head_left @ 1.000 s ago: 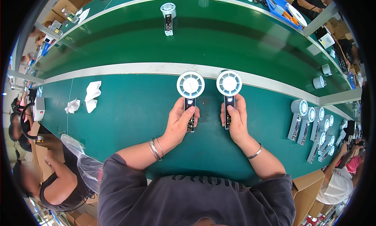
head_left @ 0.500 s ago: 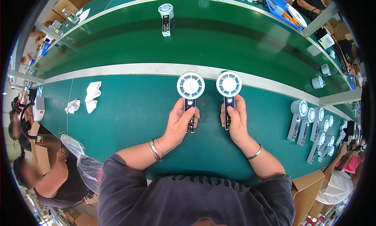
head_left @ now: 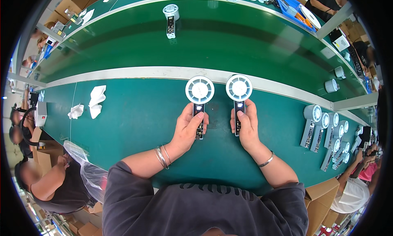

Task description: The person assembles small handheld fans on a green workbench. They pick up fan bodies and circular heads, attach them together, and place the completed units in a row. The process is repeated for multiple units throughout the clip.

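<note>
My left hand (head_left: 189, 127) is closed around the handle of a handheld fan (head_left: 199, 90), thumb on the exposed circuit board below a small lit display. A matching handheld fan (head_left: 239, 88) is gripped in my right hand (head_left: 247, 125), its thumb also pressed on the board. Both fans stand side by side, round light-blue heads pointing away from me, with a gap between them. On the right of the green table, several more fans (head_left: 313, 113) lie with their circuit boards bare.
Crumpled white tissues (head_left: 97, 101) lie on the table (head_left: 135, 113) at left. Beyond a pale rail (head_left: 155, 72), another fan (head_left: 170, 21) rests on a glossy green belt (head_left: 110, 41). Cardboard boxes (head_left: 321, 199) stand near me at right. A co-worker (head_left: 53, 182) sits at left.
The fan on the green belt has shifted slightly left. The co-worker at left has moved an arm. My hands and both held fans stay almost still.
</note>
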`<act>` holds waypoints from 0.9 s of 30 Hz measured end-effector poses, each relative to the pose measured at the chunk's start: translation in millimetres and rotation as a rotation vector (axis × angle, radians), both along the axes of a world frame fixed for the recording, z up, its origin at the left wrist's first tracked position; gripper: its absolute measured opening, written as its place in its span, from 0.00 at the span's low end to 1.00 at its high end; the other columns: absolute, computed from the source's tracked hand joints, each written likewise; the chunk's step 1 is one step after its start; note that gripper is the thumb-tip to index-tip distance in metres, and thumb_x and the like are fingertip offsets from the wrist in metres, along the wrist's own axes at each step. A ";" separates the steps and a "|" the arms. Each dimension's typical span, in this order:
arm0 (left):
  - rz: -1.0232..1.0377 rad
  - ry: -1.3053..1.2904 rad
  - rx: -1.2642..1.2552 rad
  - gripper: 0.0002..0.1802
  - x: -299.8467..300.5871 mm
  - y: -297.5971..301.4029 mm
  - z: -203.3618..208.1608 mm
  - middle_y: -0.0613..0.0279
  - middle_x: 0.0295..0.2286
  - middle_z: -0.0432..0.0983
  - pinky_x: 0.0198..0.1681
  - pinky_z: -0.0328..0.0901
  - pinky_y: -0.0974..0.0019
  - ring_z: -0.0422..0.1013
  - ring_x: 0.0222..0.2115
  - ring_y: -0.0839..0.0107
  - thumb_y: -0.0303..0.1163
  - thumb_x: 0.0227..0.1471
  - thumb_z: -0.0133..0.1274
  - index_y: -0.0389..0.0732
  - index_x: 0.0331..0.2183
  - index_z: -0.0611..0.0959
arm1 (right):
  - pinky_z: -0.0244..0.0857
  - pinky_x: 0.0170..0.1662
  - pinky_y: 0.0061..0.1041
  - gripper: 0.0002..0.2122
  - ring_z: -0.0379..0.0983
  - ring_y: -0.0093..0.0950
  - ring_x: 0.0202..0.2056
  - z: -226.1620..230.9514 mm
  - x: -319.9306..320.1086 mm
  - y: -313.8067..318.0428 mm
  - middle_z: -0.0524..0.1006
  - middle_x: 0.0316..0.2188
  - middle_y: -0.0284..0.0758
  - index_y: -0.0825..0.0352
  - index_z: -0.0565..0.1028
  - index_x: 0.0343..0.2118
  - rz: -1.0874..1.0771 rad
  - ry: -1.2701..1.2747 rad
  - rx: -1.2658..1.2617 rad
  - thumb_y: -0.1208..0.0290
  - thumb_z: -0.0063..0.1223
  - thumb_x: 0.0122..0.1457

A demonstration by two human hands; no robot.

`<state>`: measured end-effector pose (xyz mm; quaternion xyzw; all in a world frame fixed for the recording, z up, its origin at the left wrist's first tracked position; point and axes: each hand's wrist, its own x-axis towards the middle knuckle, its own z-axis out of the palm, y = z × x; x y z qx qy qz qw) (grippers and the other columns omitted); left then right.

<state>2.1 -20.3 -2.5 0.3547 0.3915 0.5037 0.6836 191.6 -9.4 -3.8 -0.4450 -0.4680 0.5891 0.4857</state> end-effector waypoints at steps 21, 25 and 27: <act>0.896 -0.126 1.115 0.10 -40.9 -30.2 147.1 0.67 0.23 0.71 0.23 0.62 0.71 0.67 0.20 0.73 0.27 0.44 0.55 0.39 0.32 0.74 | 0.61 0.28 0.20 0.16 0.65 0.17 0.26 133.2 51.9 -43.5 0.69 0.28 0.30 0.66 0.63 0.45 -0.542 0.052 1.234 0.76 0.50 0.52; 0.438 0.823 1.146 0.21 -75.5 -29.9 143.6 0.65 0.23 0.65 0.28 0.61 0.66 0.64 0.23 0.70 0.27 0.45 0.52 0.43 0.43 0.68 | 0.59 0.32 0.20 0.14 0.63 0.17 0.29 141.2 63.3 -35.2 0.67 0.29 0.30 0.65 0.64 0.44 -0.461 0.146 1.188 0.73 0.48 0.54; 0.864 0.627 1.370 0.16 -71.8 -25.7 155.2 0.66 0.23 0.65 0.31 0.61 0.68 0.62 0.23 0.72 0.25 0.47 0.51 0.42 0.40 0.68 | 0.58 0.35 0.20 0.13 0.62 0.17 0.30 154.7 71.4 -49.6 0.66 0.29 0.30 0.64 0.65 0.44 -0.458 0.213 1.210 0.71 0.47 0.55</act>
